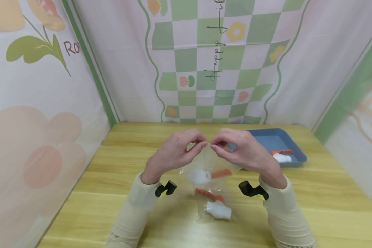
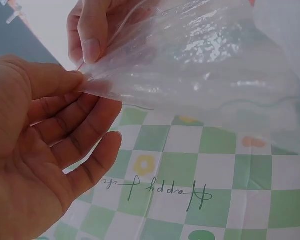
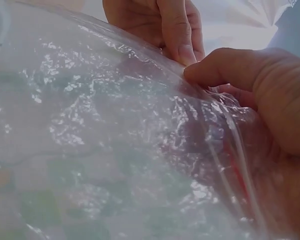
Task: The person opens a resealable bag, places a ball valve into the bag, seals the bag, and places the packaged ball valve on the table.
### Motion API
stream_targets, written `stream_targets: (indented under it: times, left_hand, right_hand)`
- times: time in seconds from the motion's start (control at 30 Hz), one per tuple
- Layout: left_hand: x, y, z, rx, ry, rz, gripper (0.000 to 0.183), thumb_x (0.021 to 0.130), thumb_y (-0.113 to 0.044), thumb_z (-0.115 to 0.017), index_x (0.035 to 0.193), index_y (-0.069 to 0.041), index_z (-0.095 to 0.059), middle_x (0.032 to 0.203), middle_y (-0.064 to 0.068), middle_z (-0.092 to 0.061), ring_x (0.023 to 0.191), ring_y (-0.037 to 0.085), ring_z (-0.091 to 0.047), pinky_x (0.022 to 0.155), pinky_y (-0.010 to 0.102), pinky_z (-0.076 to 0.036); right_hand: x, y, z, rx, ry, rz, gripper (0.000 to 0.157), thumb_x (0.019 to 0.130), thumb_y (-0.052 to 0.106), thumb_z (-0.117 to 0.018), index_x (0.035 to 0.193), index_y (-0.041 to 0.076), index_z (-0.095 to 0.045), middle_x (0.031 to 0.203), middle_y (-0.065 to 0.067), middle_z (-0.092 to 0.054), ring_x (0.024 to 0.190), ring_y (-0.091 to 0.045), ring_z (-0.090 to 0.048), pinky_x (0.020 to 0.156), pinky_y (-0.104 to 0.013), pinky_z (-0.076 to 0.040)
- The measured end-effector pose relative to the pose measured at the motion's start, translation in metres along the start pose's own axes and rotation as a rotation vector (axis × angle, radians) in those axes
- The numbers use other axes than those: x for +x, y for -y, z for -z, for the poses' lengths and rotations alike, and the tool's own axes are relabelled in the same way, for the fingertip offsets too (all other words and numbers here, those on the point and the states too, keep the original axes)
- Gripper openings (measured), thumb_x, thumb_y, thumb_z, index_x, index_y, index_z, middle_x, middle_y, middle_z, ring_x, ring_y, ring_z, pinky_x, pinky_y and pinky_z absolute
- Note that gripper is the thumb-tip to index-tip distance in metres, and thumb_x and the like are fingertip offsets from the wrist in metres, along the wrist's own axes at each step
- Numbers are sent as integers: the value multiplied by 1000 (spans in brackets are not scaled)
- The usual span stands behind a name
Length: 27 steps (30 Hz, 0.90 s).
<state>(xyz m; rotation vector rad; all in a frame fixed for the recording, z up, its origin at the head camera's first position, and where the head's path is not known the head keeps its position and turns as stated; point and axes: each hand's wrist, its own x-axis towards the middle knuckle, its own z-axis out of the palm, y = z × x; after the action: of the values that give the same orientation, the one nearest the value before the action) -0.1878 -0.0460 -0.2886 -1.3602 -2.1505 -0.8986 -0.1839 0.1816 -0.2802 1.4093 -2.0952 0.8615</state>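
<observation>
A clear plastic bag [image 1: 209, 160] hangs below both hands over the table. My left hand [image 1: 176, 150] pinches its top edge between thumb and index finger, while the other fingers are loosely bent, as the left wrist view shows. Close beside it, my right hand [image 1: 246, 151] pinches the same edge; the fingertips of both hands nearly meet. A thin red line runs along the bag's edge in the right wrist view. Two white plastic fittings [image 1: 218, 210] and two orange handle-like strips with holes [image 1: 209, 194] show at the bag, apparently inside it.
On the right, behind my right hand, a blue tray [image 1: 297, 158] holds another orange strip [image 1: 282, 151] and a white fitting [image 1: 281, 158]. The wooden table [image 1: 111, 193] is bordered by printed fabric curtains [image 1: 127, 79] at the back and sides.
</observation>
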Motion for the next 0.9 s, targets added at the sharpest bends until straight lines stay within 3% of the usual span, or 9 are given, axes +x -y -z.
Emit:
stream_targets:
  times: [0.2,0.6,0.9]
  left_hand:
    - [-1,0,2,3,11,2,6,95,-8,-63,99,-5,-68,87,2,-68,77,6,-61,73,14,-49]
    - [3,-4,-3,-9,0,-29,7,94,-6,-64,101,-5,-66,93,4,-68,80,8,-62,74,15,-51]
    - [1,-4,-4,53,-44,-48,4,94,-9,-64,95,-6,-67,87,2,-68,74,7,-58,70,15,-48]
  right_hand:
    - [1,0,-1,-32,-17,31,2,91,8,-68,91,8,-70,83,4,-67,73,-2,-59,67,-13,-49]
    - [1,1,-1,-47,-25,51,5,93,10,-66,91,7,-70,85,3,-68,74,-4,-61,68,-13,-50]
    - [1,1,-2,-23,-4,47,9,95,12,-63,90,7,-69,84,4,-65,75,-2,-59,70,-12,-49]
